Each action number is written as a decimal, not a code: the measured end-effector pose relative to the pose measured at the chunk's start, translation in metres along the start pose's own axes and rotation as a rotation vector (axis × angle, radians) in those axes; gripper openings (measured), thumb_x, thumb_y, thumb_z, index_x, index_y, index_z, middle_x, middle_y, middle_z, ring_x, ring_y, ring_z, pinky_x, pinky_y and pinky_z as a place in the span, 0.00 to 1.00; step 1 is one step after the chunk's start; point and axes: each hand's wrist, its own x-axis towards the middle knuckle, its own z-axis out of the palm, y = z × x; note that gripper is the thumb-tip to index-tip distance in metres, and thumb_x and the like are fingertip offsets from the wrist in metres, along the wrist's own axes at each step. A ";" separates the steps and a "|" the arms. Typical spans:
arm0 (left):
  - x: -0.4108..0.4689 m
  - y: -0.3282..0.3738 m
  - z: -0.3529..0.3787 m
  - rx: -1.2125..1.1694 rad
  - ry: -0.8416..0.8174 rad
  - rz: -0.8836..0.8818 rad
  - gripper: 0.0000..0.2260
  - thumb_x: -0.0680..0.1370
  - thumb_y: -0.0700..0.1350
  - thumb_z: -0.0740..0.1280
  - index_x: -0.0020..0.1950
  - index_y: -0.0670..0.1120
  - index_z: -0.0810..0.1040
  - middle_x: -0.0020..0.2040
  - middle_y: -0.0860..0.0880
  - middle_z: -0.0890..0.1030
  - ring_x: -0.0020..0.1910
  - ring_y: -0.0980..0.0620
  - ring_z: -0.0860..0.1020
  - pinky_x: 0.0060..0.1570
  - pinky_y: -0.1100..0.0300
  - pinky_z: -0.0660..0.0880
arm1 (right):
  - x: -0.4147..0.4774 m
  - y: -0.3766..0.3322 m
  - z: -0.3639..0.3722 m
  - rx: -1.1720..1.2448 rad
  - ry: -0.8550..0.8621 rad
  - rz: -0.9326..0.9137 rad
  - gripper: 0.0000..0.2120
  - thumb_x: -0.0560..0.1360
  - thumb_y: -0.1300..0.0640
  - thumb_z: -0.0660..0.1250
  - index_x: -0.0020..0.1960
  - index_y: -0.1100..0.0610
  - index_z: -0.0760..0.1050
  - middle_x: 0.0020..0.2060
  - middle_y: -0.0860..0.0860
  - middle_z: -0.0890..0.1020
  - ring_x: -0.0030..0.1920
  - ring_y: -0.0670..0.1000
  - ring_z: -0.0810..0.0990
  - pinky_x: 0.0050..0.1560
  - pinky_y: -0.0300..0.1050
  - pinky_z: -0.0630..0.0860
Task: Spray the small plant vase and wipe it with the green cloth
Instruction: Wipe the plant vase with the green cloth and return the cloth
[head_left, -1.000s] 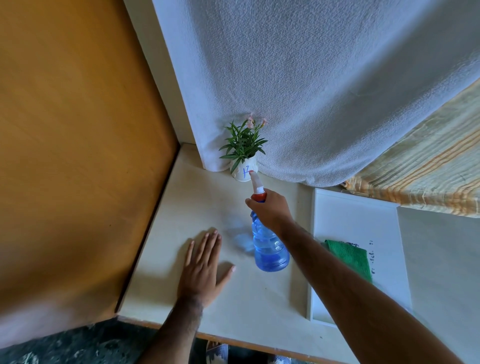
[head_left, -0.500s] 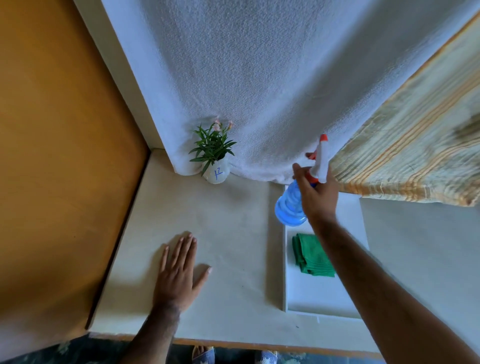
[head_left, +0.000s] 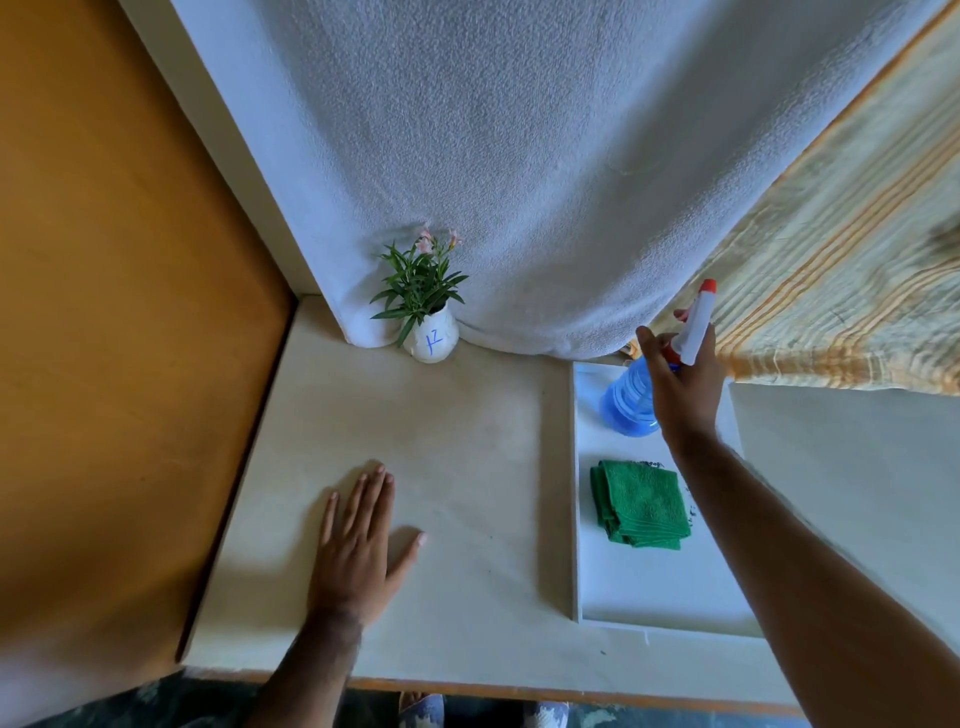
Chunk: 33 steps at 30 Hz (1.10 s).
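Blue plastic shows through the fingers of the right hand (head_left: 683, 387), which is wrapped around the neck of the spray bottle (head_left: 631, 400) and holds it tilted over the far end of the white tray (head_left: 660, 608). Whether the bottle's base touches the tray cannot be told. The green cloth (head_left: 640, 503) lies folded in the same tray, just nearer the person than the bottle. The small plant vase (head_left: 432, 340), white with a blue mark, stands at the back of the table (head_left: 457, 452) against the hanging white fabric (head_left: 493, 156), well apart from the bottle. The left hand (head_left: 361, 545) lies flat on the table, fingers spread, holding nothing.

Judging by this layout, the spraying step looks finished and the bottle is being parked in the tray. The next move calls for loosening the grip once the bottle stands steady, then taking the cloth and carrying it across to the vase. Bracing the light vase with the free hand would keep it from tipping.
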 end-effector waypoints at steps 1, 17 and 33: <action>0.000 0.000 0.000 0.000 -0.001 -0.001 0.40 0.82 0.70 0.50 0.85 0.43 0.57 0.85 0.44 0.61 0.84 0.44 0.61 0.81 0.37 0.60 | -0.001 0.002 0.001 -0.001 0.000 -0.009 0.16 0.75 0.42 0.73 0.58 0.41 0.71 0.37 0.43 0.79 0.39 0.42 0.79 0.47 0.40 0.77; -0.001 -0.003 0.001 0.002 -0.021 -0.011 0.41 0.81 0.70 0.51 0.85 0.44 0.55 0.86 0.44 0.58 0.84 0.45 0.59 0.82 0.40 0.55 | -0.044 0.020 -0.020 -0.041 -0.121 0.085 0.30 0.73 0.36 0.72 0.71 0.35 0.64 0.62 0.42 0.77 0.63 0.42 0.76 0.64 0.49 0.74; -0.002 0.002 -0.002 -0.010 0.019 -0.010 0.40 0.80 0.67 0.56 0.84 0.43 0.58 0.86 0.44 0.60 0.84 0.44 0.59 0.80 0.35 0.61 | -0.164 0.084 -0.084 -0.840 -0.625 -0.422 0.35 0.75 0.59 0.74 0.78 0.61 0.63 0.77 0.58 0.66 0.76 0.58 0.67 0.78 0.50 0.57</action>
